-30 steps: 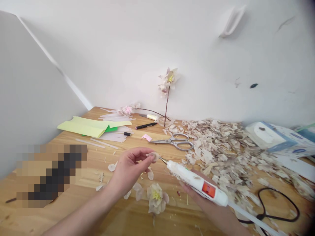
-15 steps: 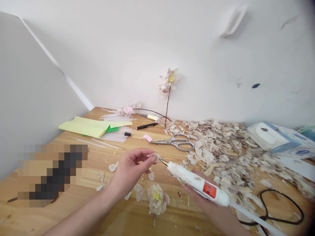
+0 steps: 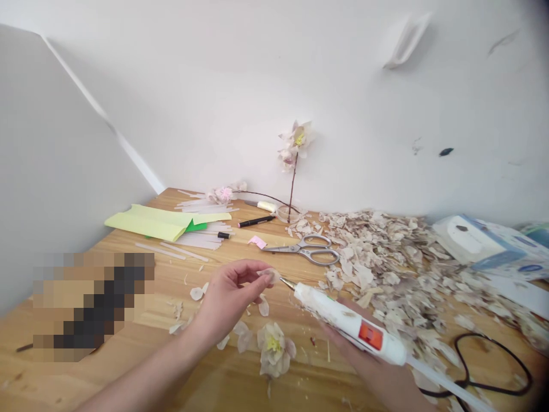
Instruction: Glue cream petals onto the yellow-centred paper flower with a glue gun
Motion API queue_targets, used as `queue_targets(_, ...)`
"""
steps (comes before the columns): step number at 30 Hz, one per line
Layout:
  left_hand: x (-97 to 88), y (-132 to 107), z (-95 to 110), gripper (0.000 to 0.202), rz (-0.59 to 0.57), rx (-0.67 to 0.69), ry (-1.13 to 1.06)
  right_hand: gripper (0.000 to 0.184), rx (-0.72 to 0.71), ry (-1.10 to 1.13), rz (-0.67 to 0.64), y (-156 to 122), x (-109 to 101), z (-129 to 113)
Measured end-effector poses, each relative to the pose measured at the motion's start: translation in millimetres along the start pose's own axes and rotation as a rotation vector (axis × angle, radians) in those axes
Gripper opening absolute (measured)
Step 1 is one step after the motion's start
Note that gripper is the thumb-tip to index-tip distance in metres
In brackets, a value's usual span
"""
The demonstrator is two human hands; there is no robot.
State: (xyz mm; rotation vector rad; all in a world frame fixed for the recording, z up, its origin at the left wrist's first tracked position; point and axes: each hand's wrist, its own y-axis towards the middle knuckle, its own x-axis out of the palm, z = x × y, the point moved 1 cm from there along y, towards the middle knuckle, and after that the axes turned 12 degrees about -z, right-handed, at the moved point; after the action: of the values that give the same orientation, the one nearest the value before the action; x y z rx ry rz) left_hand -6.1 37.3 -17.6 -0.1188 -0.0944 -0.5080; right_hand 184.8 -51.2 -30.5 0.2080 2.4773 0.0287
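Note:
My left hand (image 3: 227, 294) pinches a small pale paper petal (image 3: 269, 274) between thumb and fingers, held above the wooden table (image 3: 180, 274). My right hand (image 3: 364, 357) grips a white glue gun (image 3: 351, 325) with an orange label. Its metal nozzle points left and nearly touches the petal. Below the hands a finished paper flower (image 3: 274, 348) with a yellow centre lies on the table, with loose petals (image 3: 240, 337) around it.
Silver scissors (image 3: 306, 250) lie behind the hands. A big heap of petal scraps (image 3: 398, 263) covers the right side. The gun's black cord (image 3: 489, 366) loops at right. Yellow and green paper (image 3: 158, 222), glue sticks, markers, a standing flower stem (image 3: 294, 171) and a tissue box (image 3: 480, 240) line the back.
Both hands hold nearly the same pose. The camera view has shifted slightly, and the glue gun nozzle stays at the petal.

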Motion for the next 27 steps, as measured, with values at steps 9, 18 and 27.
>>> queue_targets(9,1.4,-1.3,2.0,0.018,0.005,-0.009,-0.008,0.020,-0.065,-0.055,-0.043,2.3,4.2,-0.7)
queue_targets(18,-0.8,-1.4,3.3,0.019,0.016,-0.006,0.020,0.014,-0.035,-0.037,-0.003,0.1,0.3,1.5)
queue_targets(27,0.3,-0.1,0.6,0.022,-0.006,-0.010,0.025,0.024,-0.017,-0.047,-0.014,1.9,3.6,3.1)
